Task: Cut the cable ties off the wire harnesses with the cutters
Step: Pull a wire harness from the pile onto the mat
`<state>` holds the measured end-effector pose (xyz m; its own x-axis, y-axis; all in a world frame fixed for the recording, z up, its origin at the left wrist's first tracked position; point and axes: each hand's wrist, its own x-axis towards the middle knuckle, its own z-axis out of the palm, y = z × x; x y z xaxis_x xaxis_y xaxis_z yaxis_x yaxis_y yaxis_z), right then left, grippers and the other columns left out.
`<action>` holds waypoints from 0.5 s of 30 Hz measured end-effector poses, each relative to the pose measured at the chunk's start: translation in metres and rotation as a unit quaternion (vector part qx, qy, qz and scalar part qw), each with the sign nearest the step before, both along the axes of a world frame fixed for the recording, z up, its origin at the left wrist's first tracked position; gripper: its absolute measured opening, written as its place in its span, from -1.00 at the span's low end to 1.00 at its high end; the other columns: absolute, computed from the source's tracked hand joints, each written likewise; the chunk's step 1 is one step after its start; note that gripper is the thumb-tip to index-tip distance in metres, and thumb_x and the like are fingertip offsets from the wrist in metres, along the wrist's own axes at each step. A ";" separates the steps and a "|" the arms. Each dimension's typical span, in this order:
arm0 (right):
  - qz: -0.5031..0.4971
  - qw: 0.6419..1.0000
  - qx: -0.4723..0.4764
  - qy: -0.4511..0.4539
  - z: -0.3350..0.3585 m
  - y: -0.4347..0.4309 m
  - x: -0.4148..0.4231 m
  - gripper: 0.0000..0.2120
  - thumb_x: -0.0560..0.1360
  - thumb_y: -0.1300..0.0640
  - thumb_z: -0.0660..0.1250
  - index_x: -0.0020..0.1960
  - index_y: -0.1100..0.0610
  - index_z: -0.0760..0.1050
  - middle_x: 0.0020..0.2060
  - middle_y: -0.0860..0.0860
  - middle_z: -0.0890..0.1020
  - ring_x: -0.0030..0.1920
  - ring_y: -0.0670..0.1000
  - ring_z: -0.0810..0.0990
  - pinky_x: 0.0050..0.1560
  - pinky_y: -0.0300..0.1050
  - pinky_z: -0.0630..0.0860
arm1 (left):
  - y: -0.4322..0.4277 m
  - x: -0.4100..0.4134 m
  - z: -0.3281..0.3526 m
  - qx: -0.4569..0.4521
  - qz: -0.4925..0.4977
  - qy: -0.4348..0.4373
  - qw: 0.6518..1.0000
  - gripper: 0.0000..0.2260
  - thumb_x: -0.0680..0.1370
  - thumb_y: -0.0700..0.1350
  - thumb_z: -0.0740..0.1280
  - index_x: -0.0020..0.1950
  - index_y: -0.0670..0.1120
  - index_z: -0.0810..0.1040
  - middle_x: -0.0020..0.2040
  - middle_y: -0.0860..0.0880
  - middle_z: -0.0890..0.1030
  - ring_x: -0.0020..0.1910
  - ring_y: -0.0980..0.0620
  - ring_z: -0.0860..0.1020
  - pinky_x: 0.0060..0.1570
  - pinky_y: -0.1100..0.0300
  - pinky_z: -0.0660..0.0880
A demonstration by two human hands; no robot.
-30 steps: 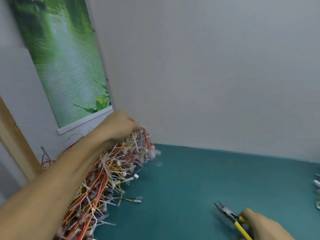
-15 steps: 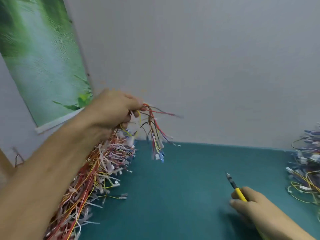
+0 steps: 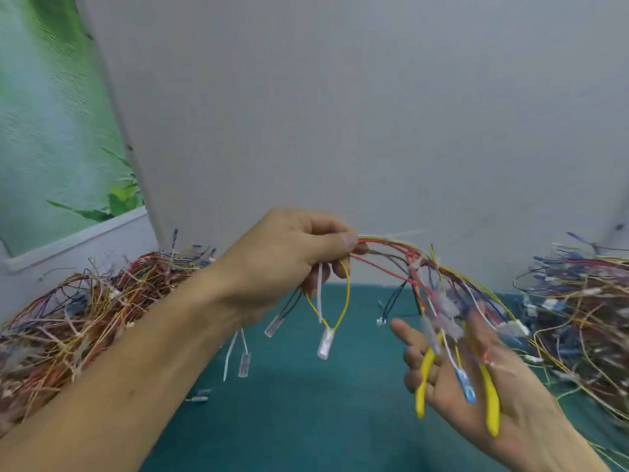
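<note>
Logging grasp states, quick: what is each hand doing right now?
Left hand: closed, gripping one end of a wire harness.
Right hand: open, palm up, yellow cutters lying across it.

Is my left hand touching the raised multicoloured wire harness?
Touching: head view shows the left hand pinching the multicoloured wire harness between thumb and fingers.

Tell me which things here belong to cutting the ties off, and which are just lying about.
For the job: wire harness pinched in the left hand; its white cable tie; yellow cutters lying in the right hand; left pile and right pile of harnesses.
Lying about: poster on the wall; loose bits on the green table.
</note>
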<state>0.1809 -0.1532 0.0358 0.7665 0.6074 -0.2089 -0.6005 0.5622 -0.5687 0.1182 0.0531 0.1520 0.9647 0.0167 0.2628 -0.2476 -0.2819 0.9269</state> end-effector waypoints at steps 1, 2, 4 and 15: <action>0.003 0.999 0.038 -0.007 0.007 -0.002 -0.003 -0.49 0.05 -0.07 0.66 -0.20 0.17 0.51 0.06 0.32 0.62 -0.35 0.23 0.63 -0.39 0.06 0.55 | -0.002 -0.002 -0.008 0.010 -0.008 0.013 1.000 -0.82 0.55 -0.18 0.31 -0.21 -0.10 0.66 -0.39 -0.05 0.54 -0.54 0.11 0.34 -0.50 0.28 0.30; 0.002 0.998 0.062 -0.015 0.013 -0.004 -0.006 -0.46 -0.02 -0.01 0.69 -0.20 0.19 0.53 0.08 0.31 0.62 -0.30 0.24 0.65 -0.37 0.10 0.56 | -0.004 -0.004 -0.015 0.018 -0.010 0.024 0.999 -0.82 0.55 -0.18 0.31 -0.21 -0.09 0.66 -0.38 -0.06 0.55 -0.53 0.12 0.36 -0.49 0.30 0.32; -0.013 0.997 0.077 -0.029 0.024 -0.008 -0.008 -0.39 -0.12 0.04 0.71 -0.17 0.18 0.55 0.09 0.27 0.63 -0.19 0.22 0.68 -0.27 0.14 0.61 | -0.005 -0.007 -0.030 0.033 -0.007 0.043 0.999 -0.83 0.56 -0.17 0.32 -0.19 -0.09 0.65 -0.36 -0.06 0.58 -0.51 0.12 0.39 -0.47 0.33 0.36; -0.083 0.980 -0.049 -0.176 0.059 0.004 -0.026 -0.84 0.28 0.33 0.35 -0.26 0.13 0.64 -0.13 0.10 0.71 -0.32 0.01 0.64 -0.24 -0.11 0.59 | -0.017 -0.019 -0.073 0.022 0.109 0.109 0.988 -0.84 0.53 -0.14 0.36 -0.23 -0.05 0.68 -0.36 0.03 0.57 -0.49 0.02 0.49 -0.43 0.22 0.44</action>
